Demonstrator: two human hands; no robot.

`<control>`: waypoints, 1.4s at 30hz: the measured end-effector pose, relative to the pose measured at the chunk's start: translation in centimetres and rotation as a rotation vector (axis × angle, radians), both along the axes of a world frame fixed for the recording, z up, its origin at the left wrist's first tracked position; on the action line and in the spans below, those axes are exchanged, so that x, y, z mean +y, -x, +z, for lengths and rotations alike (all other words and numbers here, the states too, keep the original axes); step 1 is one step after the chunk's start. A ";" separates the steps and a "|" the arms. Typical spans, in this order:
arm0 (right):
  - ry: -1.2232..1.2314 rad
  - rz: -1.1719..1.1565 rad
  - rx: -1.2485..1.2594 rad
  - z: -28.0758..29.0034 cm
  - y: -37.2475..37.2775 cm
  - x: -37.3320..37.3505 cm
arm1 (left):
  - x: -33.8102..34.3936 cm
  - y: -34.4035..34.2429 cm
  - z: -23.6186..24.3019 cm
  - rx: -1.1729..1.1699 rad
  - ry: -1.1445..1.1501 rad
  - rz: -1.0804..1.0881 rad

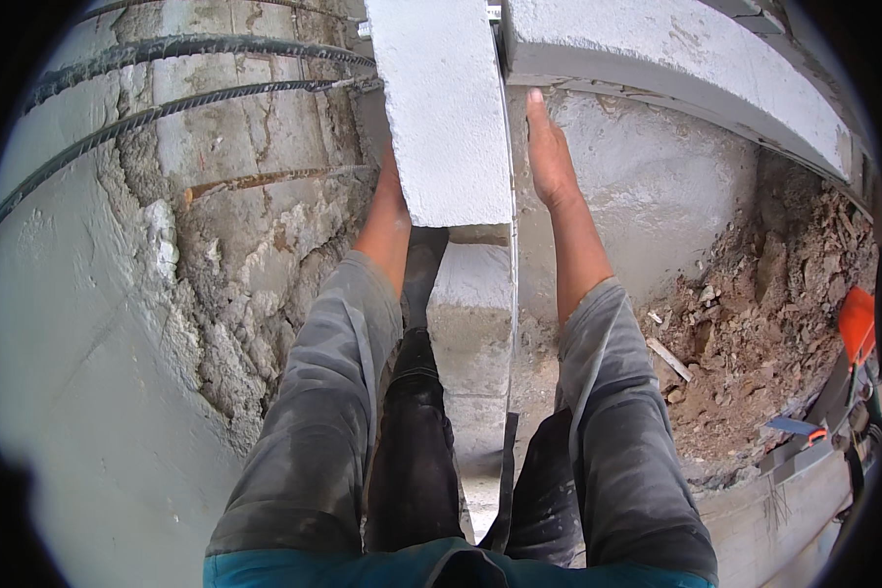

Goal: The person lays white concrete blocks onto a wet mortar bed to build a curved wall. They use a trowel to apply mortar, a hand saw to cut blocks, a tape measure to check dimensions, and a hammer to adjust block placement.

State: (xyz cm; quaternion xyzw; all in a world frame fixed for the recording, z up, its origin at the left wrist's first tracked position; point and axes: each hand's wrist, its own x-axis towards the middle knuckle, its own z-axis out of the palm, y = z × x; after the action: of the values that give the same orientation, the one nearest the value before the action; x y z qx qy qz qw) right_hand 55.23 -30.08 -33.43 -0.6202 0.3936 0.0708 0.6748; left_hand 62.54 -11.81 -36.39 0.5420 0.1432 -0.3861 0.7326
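A white aerated-concrete block (448, 118) stands out in front of me at the top middle, its near end above a lower course of blocks (470, 279). My left hand (392, 181) passes behind the block's left side; its fingers are hidden, so its grip cannot be made out. On the right, my right hand (549, 147) is stretched out flat beside the block, with a narrow gap between them. A thin string line (514, 294) runs along the block's right edge, between it and my right hand.
Ribbed steel bars (196, 98) and a rusty rod (265, 182) reach across rough concrete on the left. Another row of white blocks (676, 69) curves off at upper right. Rubble (764, 304), an orange object (857, 323) and a blue-bladed tool (794, 425) lie right.
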 end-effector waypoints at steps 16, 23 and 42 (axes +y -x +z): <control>0.744 0.104 -0.452 11.9 1.1 -1.3 | 3.1 -1.2 3.4 -0.098 -0.133 0.025; 1.470 0.398 -0.116 10.2 -9.8 -17.6 | 0.9 1.5 11.5 -0.409 -0.585 -0.336; 1.345 0.553 -0.009 10.9 -11.2 -16.9 | 0.6 5.8 10.6 0.170 -0.527 0.078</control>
State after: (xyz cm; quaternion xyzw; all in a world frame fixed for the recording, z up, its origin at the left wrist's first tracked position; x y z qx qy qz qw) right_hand 66.41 -46.95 -22.48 -0.9780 0.1781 -0.0212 0.1066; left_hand 56.76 -11.17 -25.84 0.6735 0.3204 -0.3509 0.5662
